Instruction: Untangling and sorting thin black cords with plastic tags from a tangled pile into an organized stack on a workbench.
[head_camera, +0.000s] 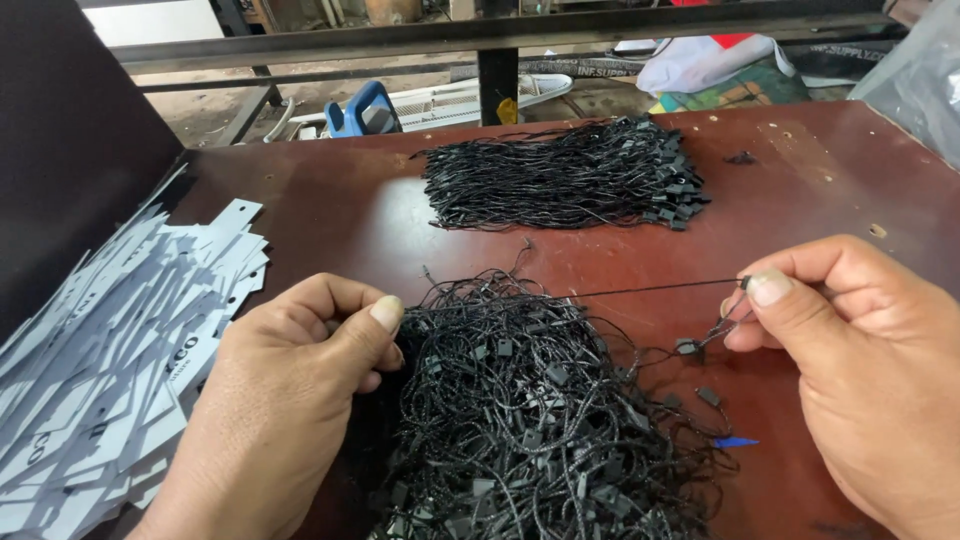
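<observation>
At frame centre, the right hand (860, 370) pinches one black string (650, 289) taut while the left hand (290, 400), closed, steadies the tangled pile (520, 420).

Black string loops (520, 420) lie on a reddish-brown table (820, 180) beside pale grey-white paper tags (110, 360).

Card stack (110, 370) cut off left.

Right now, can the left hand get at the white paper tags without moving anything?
Probably yes. The left hand rests on the near edge of the tangled black strings, and the white paper tags lie spread right beside it on the table, uncovered, with nothing between them.
</observation>
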